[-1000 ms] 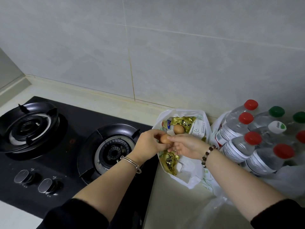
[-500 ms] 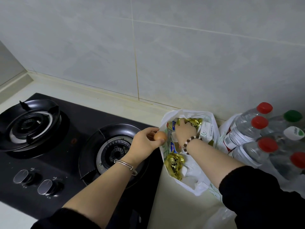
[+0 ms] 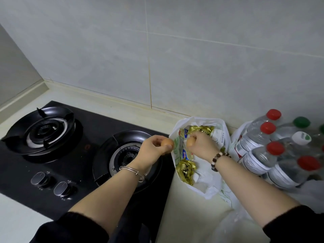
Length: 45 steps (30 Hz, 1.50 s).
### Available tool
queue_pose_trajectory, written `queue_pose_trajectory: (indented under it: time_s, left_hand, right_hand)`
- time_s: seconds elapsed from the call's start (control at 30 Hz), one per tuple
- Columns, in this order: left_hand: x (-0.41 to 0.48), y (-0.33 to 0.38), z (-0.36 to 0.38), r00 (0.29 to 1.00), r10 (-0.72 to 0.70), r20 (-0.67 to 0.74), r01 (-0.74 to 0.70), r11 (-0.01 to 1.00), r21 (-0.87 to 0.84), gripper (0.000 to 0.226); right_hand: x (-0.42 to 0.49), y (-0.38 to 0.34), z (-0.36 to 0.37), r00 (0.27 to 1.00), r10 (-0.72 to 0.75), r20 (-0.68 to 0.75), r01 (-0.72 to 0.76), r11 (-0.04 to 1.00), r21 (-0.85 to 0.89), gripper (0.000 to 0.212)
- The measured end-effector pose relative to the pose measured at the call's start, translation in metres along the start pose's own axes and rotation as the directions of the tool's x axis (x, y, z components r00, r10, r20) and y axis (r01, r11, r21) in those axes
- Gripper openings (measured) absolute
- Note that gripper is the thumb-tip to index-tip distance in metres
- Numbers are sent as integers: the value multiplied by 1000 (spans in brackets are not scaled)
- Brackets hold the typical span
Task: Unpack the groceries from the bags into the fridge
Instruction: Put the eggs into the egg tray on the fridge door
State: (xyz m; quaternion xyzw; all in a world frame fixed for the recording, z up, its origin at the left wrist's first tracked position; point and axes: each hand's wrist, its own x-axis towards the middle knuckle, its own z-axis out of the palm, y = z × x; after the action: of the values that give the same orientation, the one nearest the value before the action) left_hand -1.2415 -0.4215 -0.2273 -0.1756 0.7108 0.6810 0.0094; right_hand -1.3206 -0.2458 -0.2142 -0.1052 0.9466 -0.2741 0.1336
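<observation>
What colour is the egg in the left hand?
Light brown; the egg in the left hand shows best in the head view.

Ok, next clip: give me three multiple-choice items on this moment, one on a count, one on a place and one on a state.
1. Knobs on the front of the stove: A one; B two; C four.
2. The right hand is: A flat on the stove; B over the open white bag; C touching the knobs.
3. The left hand: A lies flat; B is an empty fist; C holds an egg.

Answers: B, two round knobs sit side by side. B, it holds a second egg above the bag's mouth. C, its fingers curl round a brown egg.
</observation>
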Motion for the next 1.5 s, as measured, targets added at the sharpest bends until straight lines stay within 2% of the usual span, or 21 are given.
queue_pose_trajectory:
  time_s: [0.07,0.13,0.2,0.3,0.4,0.5,0.63,0.8,0.93,1.0,1.07,1.13,1.23,1.37,1.5]
  left_hand:
    - [-10,6,-5,999,-40,15,42,992,-120,24]
    - [-22,12,-13,998,-59,26,63,977,-202,25]
    - [-37,15,-24,998,-65,18,67,965,-253,28]
    - [-65,20,-46,998,-61,8,60,954,-294,21]
    - [-98,24,-74,1000,-27,7,28,967,-251,18]
    - [-138,27,-110,998,-25,-56,10,968,-249,19]
    - [-210,31,-160,975,-38,-217,-32,950,-311,22]
    - [-322,28,-231,918,-1,-396,-125,948,-293,23]
    - [-435,14,-293,841,20,-541,-190,947,-260,27]
    - [-501,9,-321,794,16,-608,-216,942,-257,30]
    - [-569,7,-345,735,14,-678,-234,944,-234,29]
    - [-638,7,-364,667,17,-745,-238,952,-191,29]
    - [-735,12,-390,569,70,-819,-248,965,-90,33]
    - [-839,24,-413,392,133,-911,-243,969,37,34]
    - [-916,38,-424,176,164,-971,-243,963,118,24]
  right_hand:
    - [-10,-7,-6,1000,18,-1,-17,974,227,43]
    - [-21,-21,-12,1000,4,4,-5,927,374,50]
    - [-35,-40,-14,996,-24,80,-21,859,512,49]
    - [-54,-68,-8,960,-135,245,-85,693,716,42]
    - [-71,-96,3,880,-281,383,-194,522,831,30]
    - [-94,-132,21,809,-380,448,-221,509,832,17]
    - [-138,-191,49,703,-493,513,-228,526,819,18]
    - [-218,-277,85,576,-609,545,-63,632,773,21]
    - [-306,-349,126,429,-722,543,62,623,780,20]
    - [-359,-385,148,370,-752,545,64,605,793,21]
    - [-417,-422,169,314,-775,549,36,588,808,26]
    - [-476,-457,189,227,-806,546,29,566,824,26]
    - [-561,-507,208,93,-855,510,97,518,850,33]
    - [-665,-562,213,-51,-912,407,162,394,905,31]
    - [-744,-604,216,-108,-943,314,165,294,941,27]
